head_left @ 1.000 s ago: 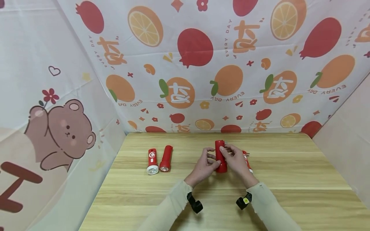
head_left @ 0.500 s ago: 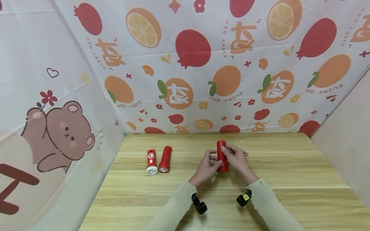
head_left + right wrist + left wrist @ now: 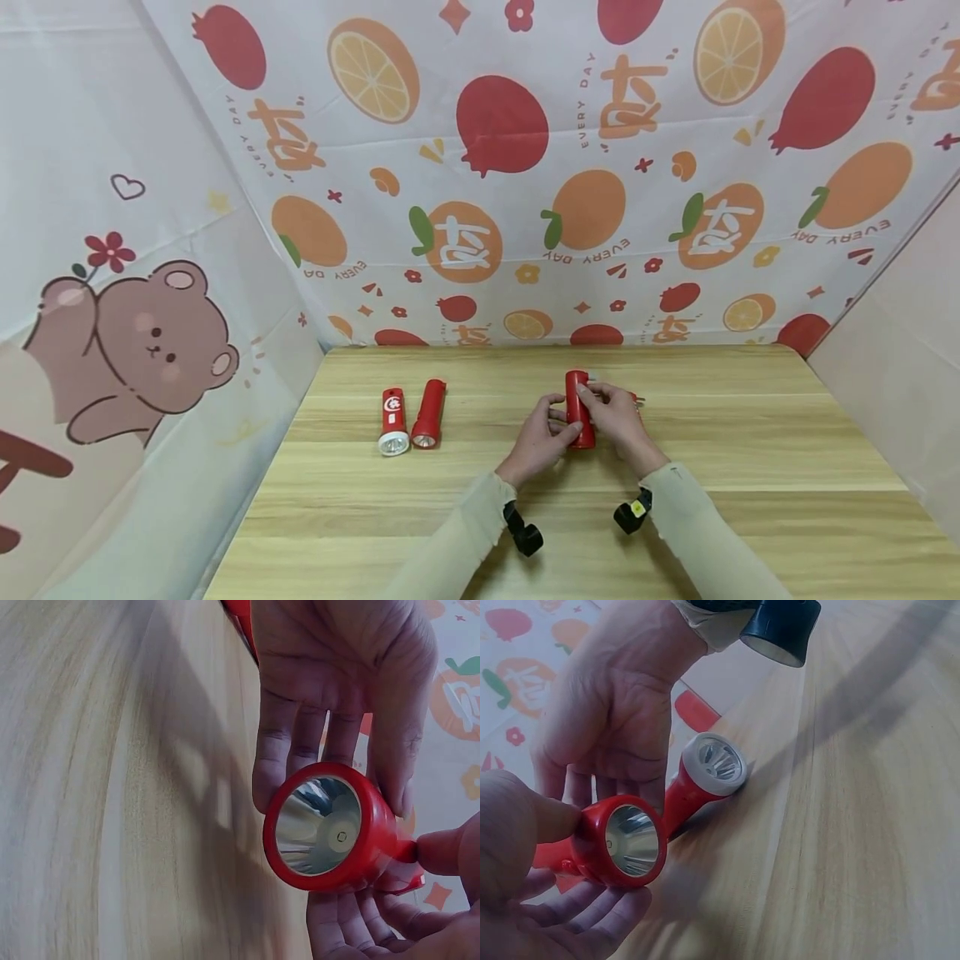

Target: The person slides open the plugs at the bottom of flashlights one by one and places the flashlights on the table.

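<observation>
We see a person's two hands at work together on one red flashlight (image 3: 574, 406), above the middle part of the wooden table (image 3: 360, 525). The left hand (image 3: 542, 440) grips it near the lens end, with the thumb on one side and the fingers bent around the other. The right hand (image 3: 617, 418) also holds it: its thumb presses on the body, farther up, and its fingers go behind. The lens (image 3: 635, 841) is turned toward the person, and a small metal piece stands out at the far end. It seems to us that the flashlight is a little above the wood, but from these angles we cannot be sure.

Just beyond the right hand lies a white-headed flashlight (image 3: 718, 763), which we see only in part from the head view. Well apart, on the left side of the table, we find two more: a red and white flashlight (image 3: 393, 422) and a plain red flashlight (image 3: 430, 414), lying close beside each other with their lenses toward the person. Behind the table hangs a fruit-printed cloth (image 3: 585, 283), and at the left we notice a printed bear (image 3: 161, 337).
</observation>
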`<state>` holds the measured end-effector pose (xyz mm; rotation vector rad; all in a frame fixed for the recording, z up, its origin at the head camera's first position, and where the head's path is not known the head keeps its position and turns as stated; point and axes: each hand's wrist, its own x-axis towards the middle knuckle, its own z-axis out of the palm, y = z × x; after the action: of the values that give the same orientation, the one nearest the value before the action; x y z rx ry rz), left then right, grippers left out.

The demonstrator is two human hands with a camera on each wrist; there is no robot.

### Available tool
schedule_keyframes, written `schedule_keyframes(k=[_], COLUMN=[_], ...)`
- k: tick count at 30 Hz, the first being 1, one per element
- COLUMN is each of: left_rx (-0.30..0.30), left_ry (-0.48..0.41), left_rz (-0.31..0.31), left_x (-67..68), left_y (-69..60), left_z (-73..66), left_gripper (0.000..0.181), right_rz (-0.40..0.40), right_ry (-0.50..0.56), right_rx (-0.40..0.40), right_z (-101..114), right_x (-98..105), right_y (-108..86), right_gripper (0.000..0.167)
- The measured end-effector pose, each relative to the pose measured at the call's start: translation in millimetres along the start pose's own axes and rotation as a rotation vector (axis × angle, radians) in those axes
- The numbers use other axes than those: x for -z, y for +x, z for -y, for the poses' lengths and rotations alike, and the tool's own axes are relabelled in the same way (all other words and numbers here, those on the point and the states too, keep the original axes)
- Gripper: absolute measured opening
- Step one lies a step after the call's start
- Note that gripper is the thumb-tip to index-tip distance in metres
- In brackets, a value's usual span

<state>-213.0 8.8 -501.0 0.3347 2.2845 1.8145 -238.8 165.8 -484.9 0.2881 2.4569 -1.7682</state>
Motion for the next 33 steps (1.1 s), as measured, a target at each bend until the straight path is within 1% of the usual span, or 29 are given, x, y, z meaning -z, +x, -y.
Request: schedule_keyframes(k=[7,13,20,24,30,33], left_rx=[0.0,0.014,-0.007,-0.007,0.002,0.008], left_ry=[0.007,0.009,0.032,0.046,0.056,0.061], left_rz=[-0.005,0.0,0.013,0.015,0.02,0.02], left_x=[-4.2,-6.6,-8.8,-10.4,-12.1,-12.8], left_y=[3.7,6.7,9.7,10.8,11.8,11.7], left_z=[6.5,10.8,15.1,18.1,20.7,19.9], left_gripper=[0.054,0.053,0.052,0.051,0.052,0.052], right_rz=[0.022,0.054,0.086,0.109,0.119,0.12], right_ry=[-0.071,-0.096,-0.123,-0.142,-0.15,-0.152], right_rx=[-0.017,-0.044,-0.057,-0.064,-0.075,-0.068], right_z=[-1.3,-0.2,-1.0,-2.2,-2.6,-2.6], right_x=[-0.6,-1.6,-1.5,-1.6,-2.2,-2.8], right_y=[-3.4,-6.8,-7.8,-8.0,-9.1,-9.0], right_gripper=[0.043,0.046,0.05,0.051,0.05,0.049])
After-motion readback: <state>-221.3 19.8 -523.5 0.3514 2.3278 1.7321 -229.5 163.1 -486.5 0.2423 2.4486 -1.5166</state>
